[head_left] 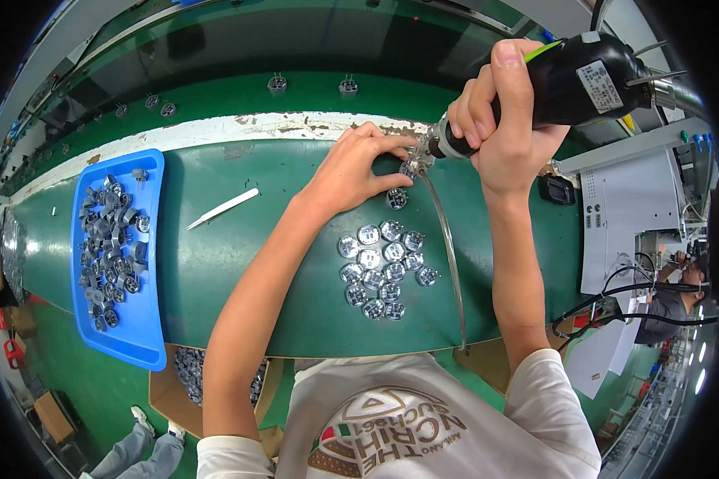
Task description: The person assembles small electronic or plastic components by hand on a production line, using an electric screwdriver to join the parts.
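My right hand is wrapped around a black electric screwdriver that tilts down to the left. A clear tube runs from its metal tip toward the table's front edge. Under that tip, my left hand pinches a small round component, mostly hidden by the fingers and tip. Just below the left fingertips lies a loose round component, silver with black parts. Several similar round components are grouped on the green table. White tweezers lie left of my left forearm.
A blue tray with many grey parts stands at the left. Beyond a worn white ledge, a green conveyor carries spaced components. A cardboard box of parts sits below the front edge. A grey machine with black cables stands right.
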A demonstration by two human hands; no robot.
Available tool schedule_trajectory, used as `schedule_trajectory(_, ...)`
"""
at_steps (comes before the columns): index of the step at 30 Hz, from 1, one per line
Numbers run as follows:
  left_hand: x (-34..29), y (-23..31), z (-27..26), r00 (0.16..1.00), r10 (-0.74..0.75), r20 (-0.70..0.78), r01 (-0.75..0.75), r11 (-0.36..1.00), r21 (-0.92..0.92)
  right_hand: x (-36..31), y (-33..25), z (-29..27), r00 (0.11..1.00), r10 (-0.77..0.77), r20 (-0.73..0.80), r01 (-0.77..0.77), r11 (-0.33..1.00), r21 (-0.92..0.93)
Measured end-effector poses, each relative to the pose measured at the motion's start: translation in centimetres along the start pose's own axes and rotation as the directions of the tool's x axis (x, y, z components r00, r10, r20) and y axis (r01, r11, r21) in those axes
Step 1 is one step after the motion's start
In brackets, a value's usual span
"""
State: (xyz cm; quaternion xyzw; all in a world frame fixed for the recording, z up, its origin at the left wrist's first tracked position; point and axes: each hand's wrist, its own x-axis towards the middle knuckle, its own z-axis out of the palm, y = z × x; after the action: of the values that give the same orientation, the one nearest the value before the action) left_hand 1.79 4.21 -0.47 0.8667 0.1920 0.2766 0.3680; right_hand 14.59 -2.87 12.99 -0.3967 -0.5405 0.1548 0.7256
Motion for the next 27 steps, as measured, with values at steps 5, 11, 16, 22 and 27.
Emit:
schedule_trajectory(5, 0.0, 0.1, 0.0, 1.0, 0.001, 0.0, -0.001, 0.999, 0.035, 0.0, 0.2, -0.1, 1.0, 0.015, -0.005, -0.015, 1.0, -0.006)
schedule_trajectory(11, 0.0, -0.2, 0.2, 1.0, -0.003, -0.015, 0.003, 1.0, -0.001, 0.0, 0.9, -0.3, 1.0, 0.023, 0.004, -0.023, 1.0, 0.013)
schedule_trajectory(16, 0.0, -0.3, 0.2, 1.0, 0.0, -0.027, 0.0, 1.0, 0.024, 0.2, 1.3, -0.1, 1.0, 0.009, 0.005, -0.009, 1.0, -0.008)
schedule_trajectory(22, -0.1, -0.2, 0.2, 0.999, -0.034, -0.017, 0.035, 0.998, 0.055, 0.3, 1.3, 0.3, 1.0, 0.017, 0.003, -0.016, 1.0, -0.013)
schedule_trajectory(27, 0.1, -0.2, 0.3, 0.999, -0.033, -0.016, 0.034, 0.998, 0.056, 0.2, 1.3, 0.2, 0.999, 0.032, 0.013, -0.032, 0.999, -0.031)
